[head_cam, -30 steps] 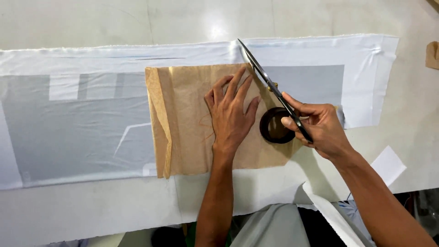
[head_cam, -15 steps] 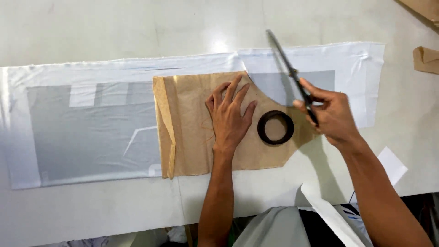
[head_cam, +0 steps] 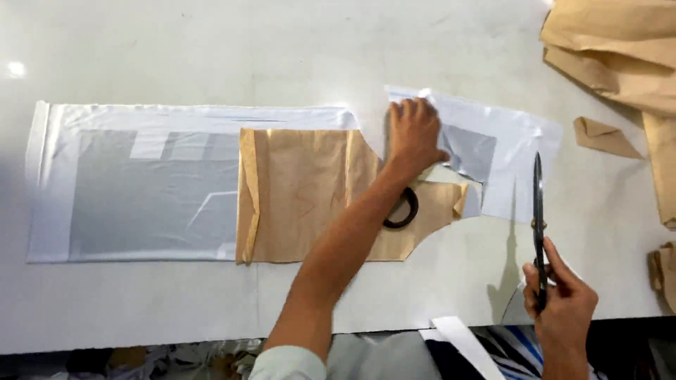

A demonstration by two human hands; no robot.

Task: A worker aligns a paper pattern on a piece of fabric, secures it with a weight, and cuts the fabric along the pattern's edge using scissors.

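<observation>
On the pale table (head_cam: pixel 211 42), a long strip of white fabric (head_cam: pixel 141 190) lies flat with a brown paper pattern (head_cam: pixel 303 197) laid over its right part. The left hand (head_cam: pixel 414 134) reaches across the pattern and presses, fingers spread, on a cut-off piece of white fabric (head_cam: pixel 507 155) just right of the pattern's far edge; it pins the cloth rather than gripping it. The right hand (head_cam: pixel 560 302) is at the near edge, clenched round the handles of long dark scissors (head_cam: pixel 538 218), whose blades point away and look closed (they hang clear of the cloth, well apart from the left hand). A black tape ring (head_cam: pixel 403 211) sits on the pattern, partly hidden under the left forearm. The likeliest slip, as I judge it, is the forearm dragging the ring or nudging the pattern out of line with the fabric beneath, since only the ring weighs it down. Crumpled brown paper (head_cam: pixel 620 49) piles at the far right, with a small folded scrap (head_cam: pixel 604 137) near it, crowding that side.
</observation>
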